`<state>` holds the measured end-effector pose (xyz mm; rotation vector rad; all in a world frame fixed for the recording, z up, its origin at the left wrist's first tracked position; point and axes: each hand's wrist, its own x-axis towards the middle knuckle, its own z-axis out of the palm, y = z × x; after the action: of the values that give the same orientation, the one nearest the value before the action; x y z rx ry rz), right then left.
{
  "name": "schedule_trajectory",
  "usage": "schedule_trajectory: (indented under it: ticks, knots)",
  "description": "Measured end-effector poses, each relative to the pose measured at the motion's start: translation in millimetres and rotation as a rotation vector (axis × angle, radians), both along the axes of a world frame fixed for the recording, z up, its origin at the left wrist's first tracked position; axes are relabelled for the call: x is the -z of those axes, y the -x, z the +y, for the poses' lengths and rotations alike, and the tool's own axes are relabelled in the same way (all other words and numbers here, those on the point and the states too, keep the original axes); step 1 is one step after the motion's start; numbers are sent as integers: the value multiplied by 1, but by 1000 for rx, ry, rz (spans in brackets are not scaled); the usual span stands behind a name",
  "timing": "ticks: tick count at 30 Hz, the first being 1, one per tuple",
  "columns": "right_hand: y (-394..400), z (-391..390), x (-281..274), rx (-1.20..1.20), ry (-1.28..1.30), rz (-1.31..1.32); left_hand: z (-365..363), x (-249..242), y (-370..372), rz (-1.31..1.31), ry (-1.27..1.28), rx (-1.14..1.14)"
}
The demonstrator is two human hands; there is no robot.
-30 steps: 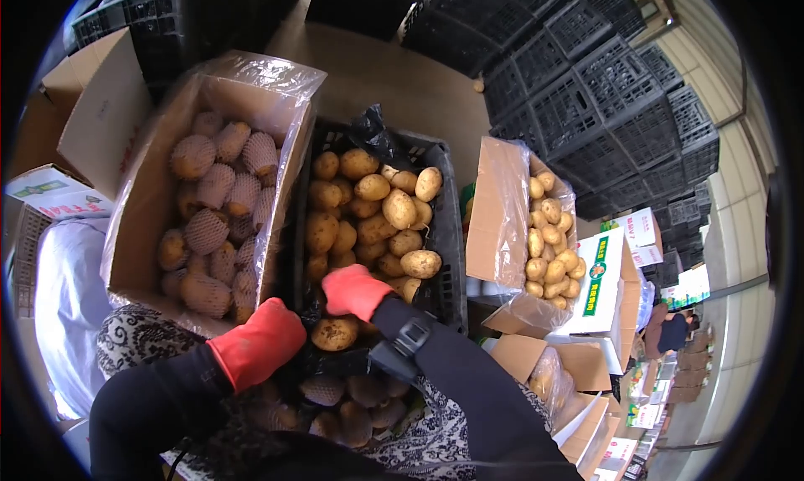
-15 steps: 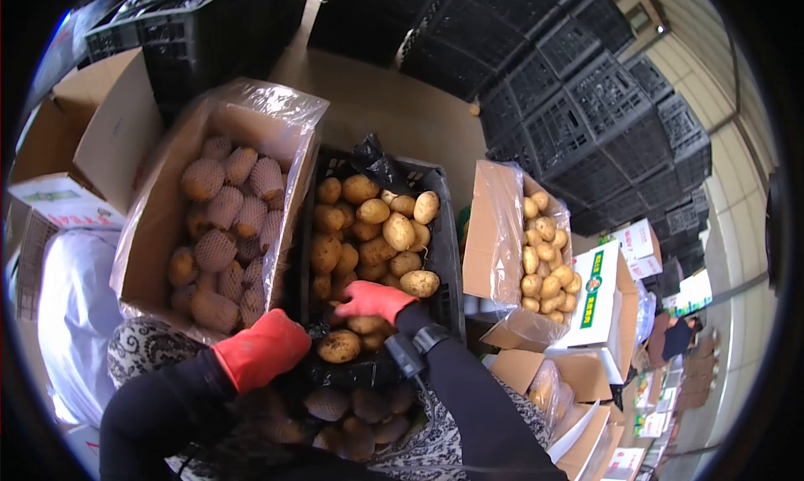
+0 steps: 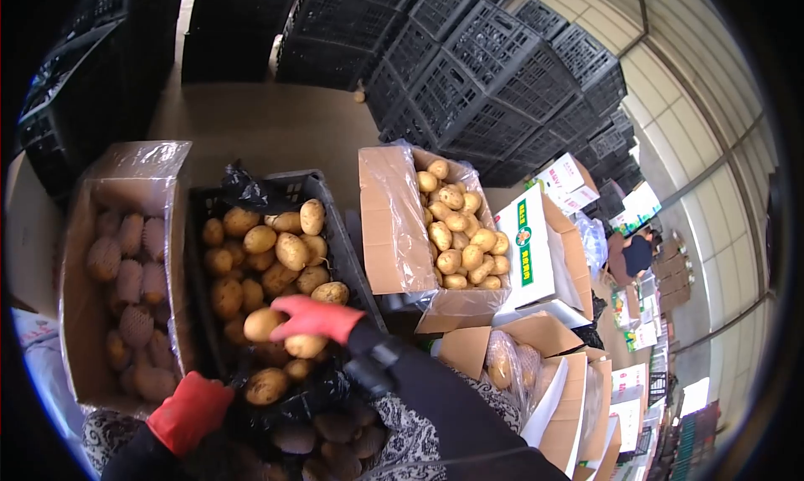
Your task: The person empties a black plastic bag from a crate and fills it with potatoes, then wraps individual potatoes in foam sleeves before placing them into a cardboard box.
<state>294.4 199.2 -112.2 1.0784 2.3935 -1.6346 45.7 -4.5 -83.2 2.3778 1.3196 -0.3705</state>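
My right hand (image 3: 316, 318), in a red glove, has its fingers closed on a potato (image 3: 264, 324) above the black plastic crate (image 3: 339, 230). Loose yellow potatoes (image 3: 292, 251) fill that crate, and black plastic film (image 3: 314, 393) lines its near side. At the crate's near left corner, my left hand (image 3: 191, 410) is curled into a fist in its red glove. Whatever its fingers may grip is hidden. Beside it stands a carton (image 3: 74, 313) lined with clear film, holding potatoes in foam nets (image 3: 130, 282).
To the right, a film-lined carton (image 3: 394, 221) holds bare potatoes (image 3: 456, 221). Past it are a white carton (image 3: 544, 255) and open boxes (image 3: 465, 347). Netted potatoes (image 3: 335, 435) lie close to my lap. Stacked black crates (image 3: 494, 71) line the back; a person (image 3: 628, 255) is far right.
The view has swung right, so the crate and cartons sit further left. My right hand has come up from among the potatoes with one potato. My left hand stays closed near the crate corner.
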Motion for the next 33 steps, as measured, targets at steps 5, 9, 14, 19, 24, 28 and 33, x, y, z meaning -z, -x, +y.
schedule_trajectory:
  ticks: [5,9,14,19,24,28,33]
  knots:
    - [-115,103,-111,706,20,440,7,-4,-2,-16,53,30]
    - [-223,208,-113,928,-970,-25,12,-21,-5,-4,134,6]
    - [-245,244,-76,606,-1179,-845,20,-34,-8,5,221,2]
    - [-32,149,-39,263,-945,218,26,-47,-10,39,276,49]
    - [83,95,39,-157,-1053,-166,15,-36,-4,-25,226,18]
    - [107,93,30,-106,-930,-246,17,-30,-5,-18,267,21]
    - [136,56,59,-422,-1169,-392,25,-47,-10,35,364,99]
